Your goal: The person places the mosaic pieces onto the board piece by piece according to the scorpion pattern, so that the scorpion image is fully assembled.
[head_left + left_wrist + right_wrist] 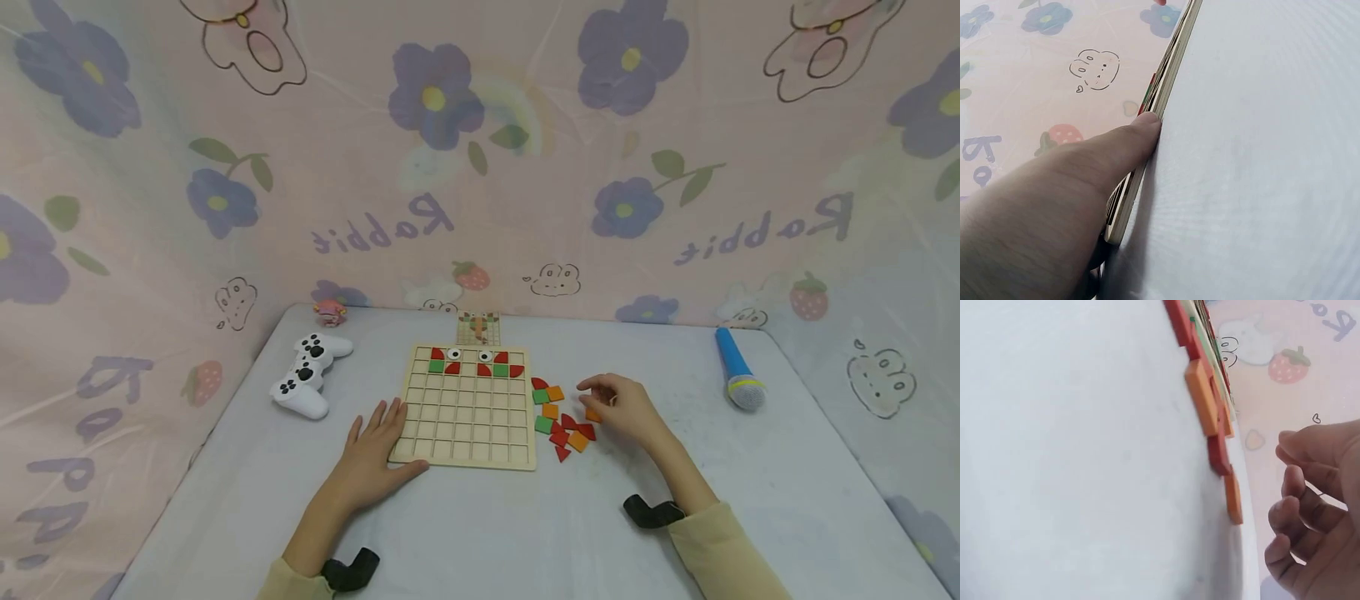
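White desk carries the whole setup. Wooden grid board lies flat, ahead and to the right of the left hand; that hand is spread, fingers at the board's left edge, thumb resting on its near edge. Right hand is raised over the desk, fingers loosely bent. White controller: ahead-left of the left hand. Blue microphone: ahead-right of the right hand. Patterned card: beyond the board, well ahead of the left hand. Pink figurine: past the controller from the left hand. Loose tiles, red, green and orange: left of the right hand, beside the board; one orange tile sits just below its fingers.
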The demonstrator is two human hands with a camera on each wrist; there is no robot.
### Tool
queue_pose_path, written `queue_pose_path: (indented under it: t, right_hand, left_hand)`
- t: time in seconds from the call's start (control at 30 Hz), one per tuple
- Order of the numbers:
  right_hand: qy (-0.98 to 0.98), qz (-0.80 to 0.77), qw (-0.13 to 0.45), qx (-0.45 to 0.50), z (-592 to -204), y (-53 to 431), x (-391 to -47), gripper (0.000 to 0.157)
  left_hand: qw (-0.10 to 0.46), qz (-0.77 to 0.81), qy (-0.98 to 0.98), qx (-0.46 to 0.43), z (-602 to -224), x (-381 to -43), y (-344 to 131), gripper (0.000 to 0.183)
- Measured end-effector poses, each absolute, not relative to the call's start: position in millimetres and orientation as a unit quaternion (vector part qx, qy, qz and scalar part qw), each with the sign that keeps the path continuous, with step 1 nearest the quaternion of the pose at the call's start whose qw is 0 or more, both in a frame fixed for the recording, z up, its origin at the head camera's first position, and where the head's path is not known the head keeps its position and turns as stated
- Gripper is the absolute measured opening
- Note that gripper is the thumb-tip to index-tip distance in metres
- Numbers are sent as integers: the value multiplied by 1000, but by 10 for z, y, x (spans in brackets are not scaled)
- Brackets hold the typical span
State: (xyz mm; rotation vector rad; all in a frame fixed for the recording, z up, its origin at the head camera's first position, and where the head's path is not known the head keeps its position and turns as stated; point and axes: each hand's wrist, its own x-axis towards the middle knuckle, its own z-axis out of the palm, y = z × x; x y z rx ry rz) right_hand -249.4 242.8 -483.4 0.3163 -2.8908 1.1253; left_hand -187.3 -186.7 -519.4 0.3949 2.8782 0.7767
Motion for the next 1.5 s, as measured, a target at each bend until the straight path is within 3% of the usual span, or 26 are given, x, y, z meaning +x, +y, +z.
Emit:
queue_pose_path:
  t: [0.4,0.87,1.5]
  right_hand:
    - [-911,380,53,151,-5040,2691,-2349,14]
    - [-899,370,18,233,-5231,2889,-2305,24]
    - [-903,347,39,251,-5247,2876,-2324,26]
  left_hand:
    - [66,257,955,132,-5198,-1875,-1848,105]
    - [61,254,956,135,-5205,-1867,-1849,106]
    - [63,250,957,130,-5237,-1888,-1871,107]
